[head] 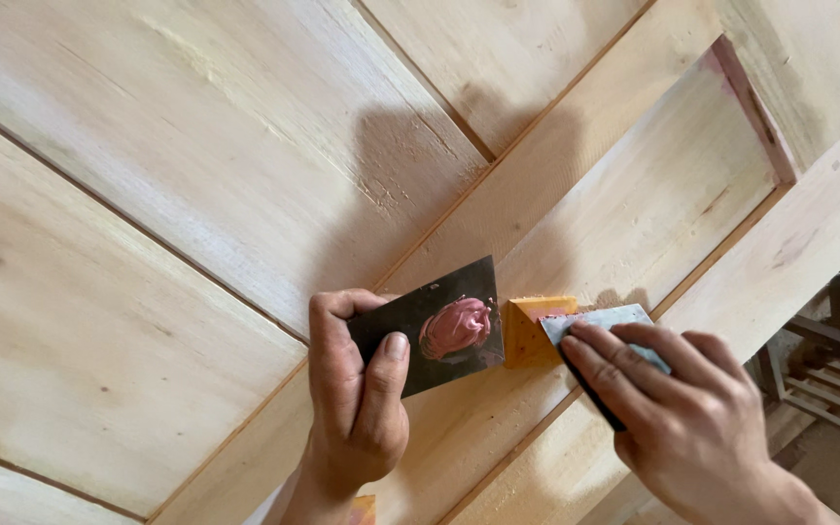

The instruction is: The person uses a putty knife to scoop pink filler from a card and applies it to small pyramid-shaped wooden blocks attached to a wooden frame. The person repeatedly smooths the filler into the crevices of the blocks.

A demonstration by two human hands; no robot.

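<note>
Head view, near to far. Two hands. Left hand (357, 399): pinches one dark metal plate (430, 326), thumb on its face, long axis running left to right and rising slightly to the right; one pink putty dab (456, 329) sits on it. Right hand (678, 408): fingers press one grey scraper blade (600, 326) flat, its edge pointing far-left at one orange patch (534, 326). Beneath and beyond: one pale wooden door panel (196, 175) with grooves running diagonally.
</note>
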